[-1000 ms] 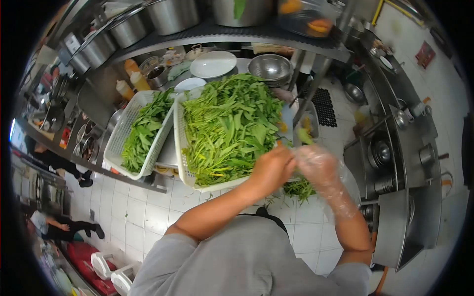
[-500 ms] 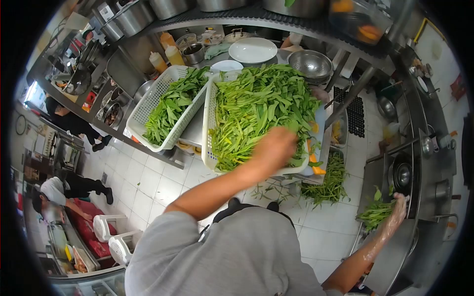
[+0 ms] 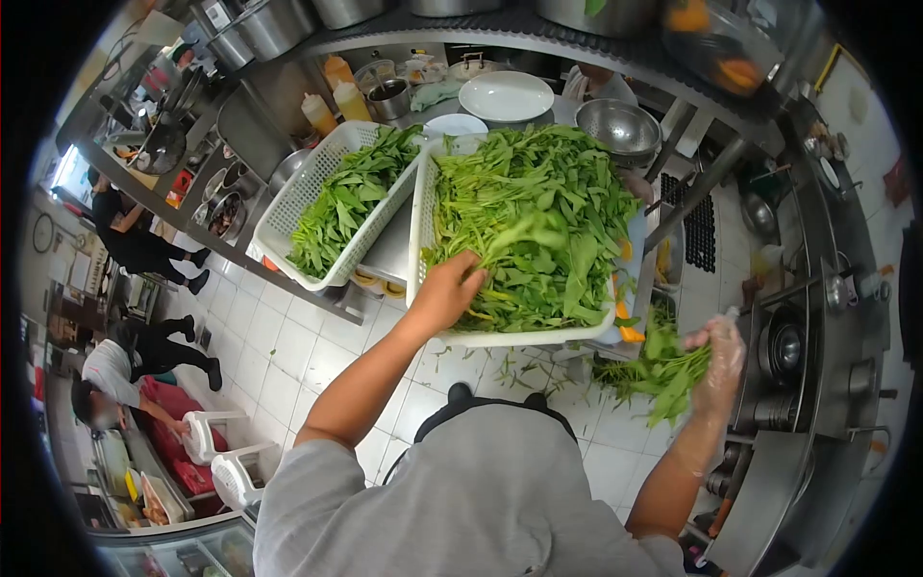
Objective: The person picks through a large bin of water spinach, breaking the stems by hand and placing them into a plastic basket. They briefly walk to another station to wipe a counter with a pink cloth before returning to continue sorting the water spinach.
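Leafy green vegetables with long stems fill the large white basket in front of me. My left hand is at its near left side, fingers closed on the stems of a few greens, whose leafy ends blur over the heap. A clear plastic glove covers my right hand, out to the right of the basket. It grips a bunch of the same leafy greens, leaves pointing left and stems in the palm. The bunch partly hides a lower container of cut greens.
A smaller white basket of greens stands at the left. Behind are a white oval plate, a steel colander and sauce bottles. Steel shelving flanks my right side. Scraps lie on the tiled floor; two people are at the left.
My left hand has moved left and back from above the heap to the basket's near left side. My right hand has swung left with its bunch, nearer the large basket.
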`<action>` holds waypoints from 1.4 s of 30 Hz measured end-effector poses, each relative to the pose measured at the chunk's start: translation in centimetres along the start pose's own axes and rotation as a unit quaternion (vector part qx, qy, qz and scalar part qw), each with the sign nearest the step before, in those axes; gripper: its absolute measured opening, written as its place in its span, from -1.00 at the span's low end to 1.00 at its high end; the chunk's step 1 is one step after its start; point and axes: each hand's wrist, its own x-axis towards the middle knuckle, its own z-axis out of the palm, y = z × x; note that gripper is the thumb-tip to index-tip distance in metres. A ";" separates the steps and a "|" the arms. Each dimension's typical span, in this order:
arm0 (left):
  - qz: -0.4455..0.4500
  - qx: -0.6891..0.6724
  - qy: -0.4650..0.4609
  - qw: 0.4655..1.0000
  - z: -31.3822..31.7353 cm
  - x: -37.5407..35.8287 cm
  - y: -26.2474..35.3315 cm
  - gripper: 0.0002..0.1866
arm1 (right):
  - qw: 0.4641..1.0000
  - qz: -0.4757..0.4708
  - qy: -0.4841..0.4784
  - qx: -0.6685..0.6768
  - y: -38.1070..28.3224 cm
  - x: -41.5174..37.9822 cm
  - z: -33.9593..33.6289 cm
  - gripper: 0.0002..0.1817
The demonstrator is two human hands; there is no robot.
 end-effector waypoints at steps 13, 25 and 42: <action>0.017 -0.120 0.094 0.988 0.2 -1.2 2.7 -0.80 | 0.873 -0.318 -0.240 -0.280 -4.2 -0.8 12.9 -0.91; 0.082 -0.106 0.012 0.991 -0.2 -2.7 4.4 -0.85 | 0.745 -0.433 -0.325 -0.390 -1.4 0.8 17.2 -0.87; -0.127 -0.352 0.025 0.927 0.1 -2.9 2.4 -0.74 | 0.945 -0.182 0.064 -0.266 -9.3 8.1 9.6 -0.84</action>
